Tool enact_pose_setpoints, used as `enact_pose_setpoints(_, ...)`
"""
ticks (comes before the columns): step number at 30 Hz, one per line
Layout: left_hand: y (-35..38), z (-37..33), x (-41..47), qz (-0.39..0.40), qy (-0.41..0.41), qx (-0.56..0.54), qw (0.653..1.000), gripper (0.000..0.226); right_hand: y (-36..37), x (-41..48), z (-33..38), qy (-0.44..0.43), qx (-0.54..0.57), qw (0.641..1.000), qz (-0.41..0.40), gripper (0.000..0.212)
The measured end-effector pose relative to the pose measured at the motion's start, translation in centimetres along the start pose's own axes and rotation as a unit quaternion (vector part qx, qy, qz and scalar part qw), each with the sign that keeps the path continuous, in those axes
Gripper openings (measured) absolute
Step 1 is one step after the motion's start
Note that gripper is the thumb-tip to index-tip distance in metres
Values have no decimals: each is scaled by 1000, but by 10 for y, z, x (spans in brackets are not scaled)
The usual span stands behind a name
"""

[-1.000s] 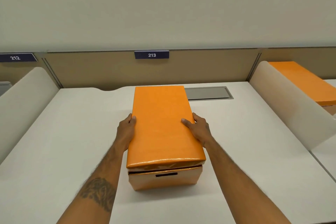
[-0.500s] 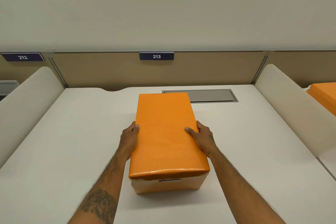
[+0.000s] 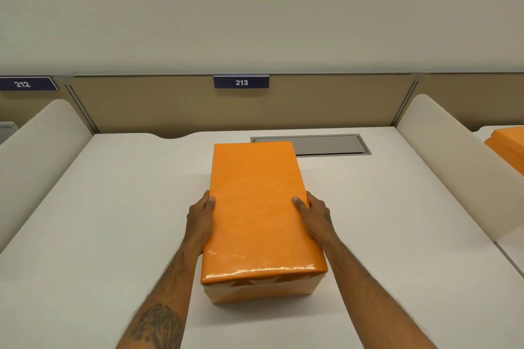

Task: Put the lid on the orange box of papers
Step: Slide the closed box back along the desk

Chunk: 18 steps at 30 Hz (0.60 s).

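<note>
White desk (image 3: 99,221) in partitioned bay, "213" sign (image 3: 241,82) behind.

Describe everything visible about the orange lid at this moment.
The orange lid is a long rectangular cover with a glossy, wrapped-looking surface that shines along its near edge. It sits on the orange box, covering its top, with a paler strip of box showing below at the near end. It lies lengthwise away from the camera on the white desk. The left hand and right hand grip its long sides, thumbs on top.
</note>
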<state>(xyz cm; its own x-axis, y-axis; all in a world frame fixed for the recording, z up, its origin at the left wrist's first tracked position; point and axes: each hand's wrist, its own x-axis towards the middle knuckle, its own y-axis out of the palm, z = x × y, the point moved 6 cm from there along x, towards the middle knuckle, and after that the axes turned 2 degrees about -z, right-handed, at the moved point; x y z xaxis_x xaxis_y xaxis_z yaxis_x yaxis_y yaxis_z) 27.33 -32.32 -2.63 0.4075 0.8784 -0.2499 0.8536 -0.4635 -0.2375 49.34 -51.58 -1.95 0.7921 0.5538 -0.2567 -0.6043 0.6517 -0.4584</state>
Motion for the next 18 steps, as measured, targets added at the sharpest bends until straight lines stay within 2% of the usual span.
enact_pose_setpoints(6, -1, -4, -1, -16, 33, 63, 997, 53, 0, 1, -1, -2, -7, 1000, -9, 69)
enact_pose_setpoints(10, -2, -10, -2, -11, 47, 113, 992, 60, 0, -2, 2, -6, -7, 1000, 17, 66)
enact_pose_setpoints(18, 3, -6, -32, 56, 55, 163, 984, 93, -2, -19, 3, -5, 5, 997, 74, 77)
